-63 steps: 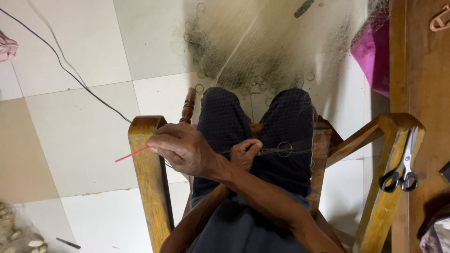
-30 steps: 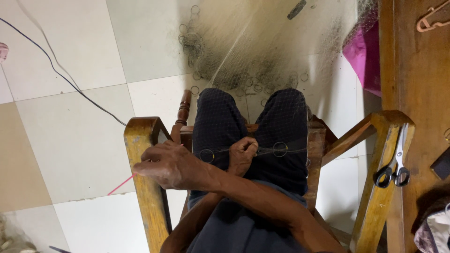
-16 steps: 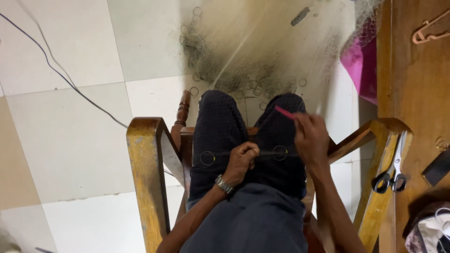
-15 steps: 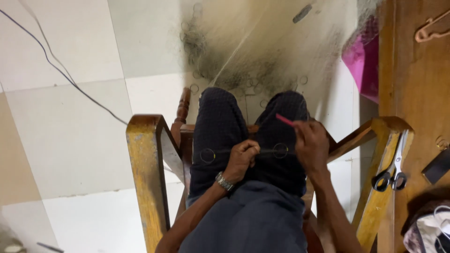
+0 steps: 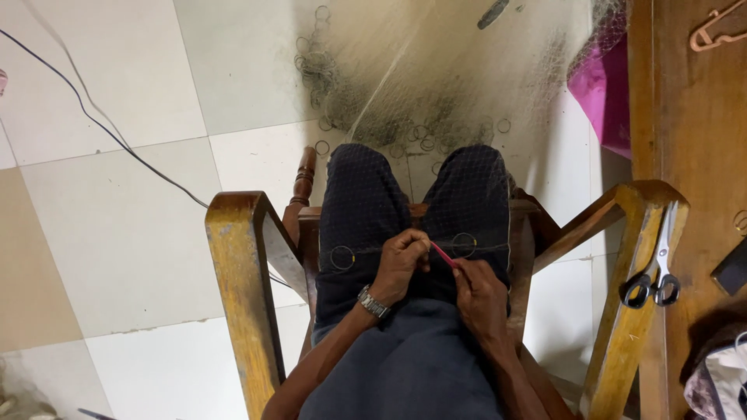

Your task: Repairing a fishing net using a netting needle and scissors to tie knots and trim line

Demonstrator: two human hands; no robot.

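Both hands meet over the lap: left hand curled tight, pinching the net cord with its rings, right hand closed around a pink needle poking toward it. Scissors hang on the chair's arm.

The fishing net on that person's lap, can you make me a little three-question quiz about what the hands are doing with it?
1. True or false: the right hand holds a thin red tool.
2. What does the left hand pinch? A) scissors B) the edge cord of the net C) a cable
3. Where do the scissors hang?

Key:
1. True; its tip meets the left hand on the lap.
2. B; the cord with metal rings runs across both knees.
3. On the right arm of the wooden chair, untouched.
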